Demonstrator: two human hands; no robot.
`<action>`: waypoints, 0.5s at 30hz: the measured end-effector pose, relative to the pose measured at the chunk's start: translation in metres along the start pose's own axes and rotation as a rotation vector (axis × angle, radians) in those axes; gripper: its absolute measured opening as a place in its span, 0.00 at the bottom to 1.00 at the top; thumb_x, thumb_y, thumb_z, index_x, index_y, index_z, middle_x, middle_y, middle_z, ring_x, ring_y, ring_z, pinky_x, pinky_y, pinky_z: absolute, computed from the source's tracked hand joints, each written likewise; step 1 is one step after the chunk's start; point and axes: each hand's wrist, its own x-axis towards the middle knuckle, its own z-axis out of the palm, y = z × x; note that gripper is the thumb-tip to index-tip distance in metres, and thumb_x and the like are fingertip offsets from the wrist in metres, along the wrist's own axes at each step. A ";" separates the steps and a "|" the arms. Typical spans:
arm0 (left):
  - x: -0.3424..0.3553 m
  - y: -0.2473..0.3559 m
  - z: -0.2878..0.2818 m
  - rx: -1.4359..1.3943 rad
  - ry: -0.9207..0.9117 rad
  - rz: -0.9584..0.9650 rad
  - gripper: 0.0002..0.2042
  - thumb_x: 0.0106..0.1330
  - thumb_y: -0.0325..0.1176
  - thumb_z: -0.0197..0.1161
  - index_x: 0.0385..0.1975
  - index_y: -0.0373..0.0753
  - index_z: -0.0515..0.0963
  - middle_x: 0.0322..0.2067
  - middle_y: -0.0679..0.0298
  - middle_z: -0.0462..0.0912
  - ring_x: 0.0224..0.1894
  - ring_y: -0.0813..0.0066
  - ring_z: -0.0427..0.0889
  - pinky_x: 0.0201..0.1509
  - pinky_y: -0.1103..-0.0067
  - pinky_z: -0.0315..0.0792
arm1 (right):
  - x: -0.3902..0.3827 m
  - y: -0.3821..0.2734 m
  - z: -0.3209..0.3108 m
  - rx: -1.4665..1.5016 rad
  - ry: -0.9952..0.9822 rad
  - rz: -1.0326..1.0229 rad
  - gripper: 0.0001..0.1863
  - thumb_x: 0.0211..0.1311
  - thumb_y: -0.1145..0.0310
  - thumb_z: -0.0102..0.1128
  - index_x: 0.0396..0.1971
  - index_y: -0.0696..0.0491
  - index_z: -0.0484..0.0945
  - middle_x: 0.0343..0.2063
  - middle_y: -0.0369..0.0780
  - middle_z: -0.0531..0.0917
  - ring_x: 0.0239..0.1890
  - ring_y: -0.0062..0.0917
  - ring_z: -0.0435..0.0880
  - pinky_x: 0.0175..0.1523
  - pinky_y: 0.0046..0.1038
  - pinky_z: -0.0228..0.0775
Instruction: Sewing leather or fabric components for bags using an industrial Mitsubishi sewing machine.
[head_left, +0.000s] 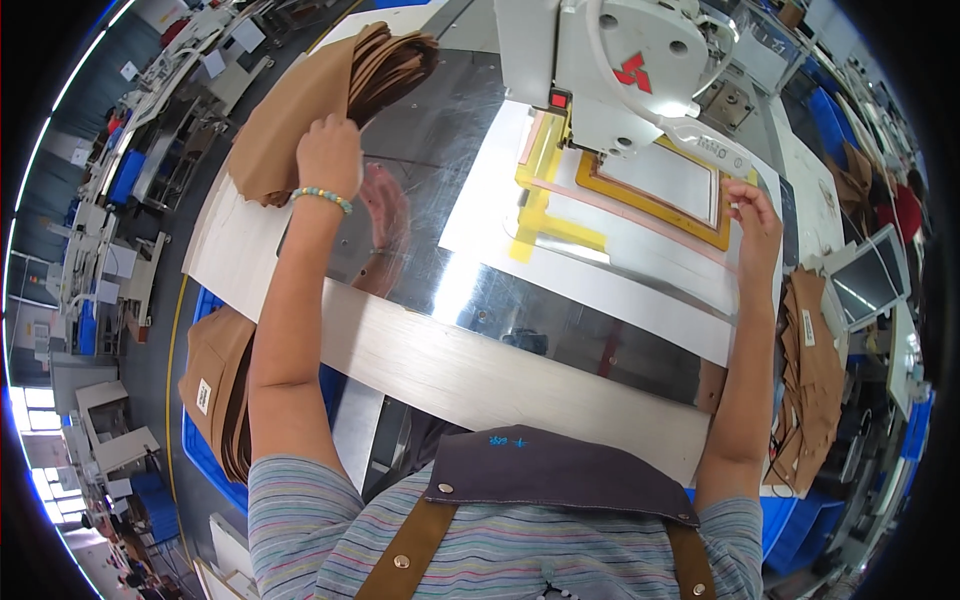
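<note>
The left grip (329,160) is curled against the near side of a layered brown fabric stack (293,108) on the left of the tabletop (455,120); from where I stand I can't tell whether the fingers pinch any layer. The right grip (757,218) has its fingers bent at the right side of a yellow frame (640,203), and I can't make out whether they close on it. That frame lies over a white sheet (482,215), beneath a big white machine head (620,85) that hides its far left corner; a slim white housing (705,145) covers some of its far edge too. Strips of yellow tape (572,233) lie just beside it. Past the right forearm (755,360) sits a brown pile (810,380). Down at the left, more brown pieces (215,355) stand in a blue bin (192,440).
</note>
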 end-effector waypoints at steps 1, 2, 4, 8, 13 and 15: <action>-0.006 -0.018 0.010 0.011 0.000 -0.011 0.19 0.62 0.37 0.74 0.49 0.34 0.82 0.53 0.53 0.85 0.57 0.51 0.83 0.58 0.63 0.80 | -0.001 0.001 0.001 -0.018 -0.002 0.010 0.14 0.74 0.77 0.48 0.44 0.57 0.85 0.49 0.38 0.89 0.46 0.17 0.82 0.52 0.20 0.75; -0.011 -0.034 0.022 0.001 -0.016 -0.046 0.16 0.63 0.37 0.73 0.45 0.34 0.81 0.48 0.53 0.84 0.55 0.50 0.83 0.56 0.61 0.80 | -0.003 0.000 0.003 -0.010 -0.007 0.004 0.14 0.74 0.77 0.48 0.44 0.57 0.85 0.49 0.38 0.89 0.46 0.17 0.82 0.52 0.20 0.75; -0.017 -0.041 0.041 -0.005 -0.028 -0.080 0.14 0.64 0.37 0.72 0.42 0.35 0.81 0.44 0.52 0.84 0.53 0.48 0.84 0.54 0.60 0.80 | -0.005 -0.002 0.007 -0.031 -0.068 0.054 0.12 0.76 0.76 0.49 0.45 0.56 0.85 0.50 0.36 0.88 0.46 0.14 0.81 0.52 0.19 0.73; -0.015 -0.041 0.072 -0.279 0.153 -0.055 0.15 0.69 0.41 0.67 0.40 0.33 0.80 0.42 0.49 0.83 0.49 0.44 0.84 0.52 0.56 0.78 | -0.007 -0.006 0.012 -0.001 -0.092 0.034 0.12 0.75 0.77 0.49 0.45 0.56 0.85 0.49 0.36 0.88 0.45 0.13 0.80 0.51 0.18 0.72; 0.027 -0.047 0.087 -0.106 0.126 -0.113 0.08 0.69 0.32 0.65 0.37 0.33 0.85 0.40 0.47 0.88 0.45 0.46 0.89 0.51 0.59 0.83 | -0.005 0.001 0.012 -0.038 -0.076 0.049 0.14 0.73 0.78 0.48 0.42 0.58 0.86 0.45 0.36 0.89 0.43 0.14 0.81 0.48 0.19 0.73; 0.045 -0.045 0.081 -0.061 0.049 -0.098 0.08 0.68 0.30 0.64 0.38 0.33 0.86 0.41 0.45 0.88 0.45 0.46 0.89 0.51 0.60 0.84 | -0.004 0.004 0.009 -0.044 -0.071 0.053 0.14 0.74 0.78 0.48 0.42 0.58 0.86 0.45 0.36 0.89 0.43 0.13 0.81 0.48 0.19 0.73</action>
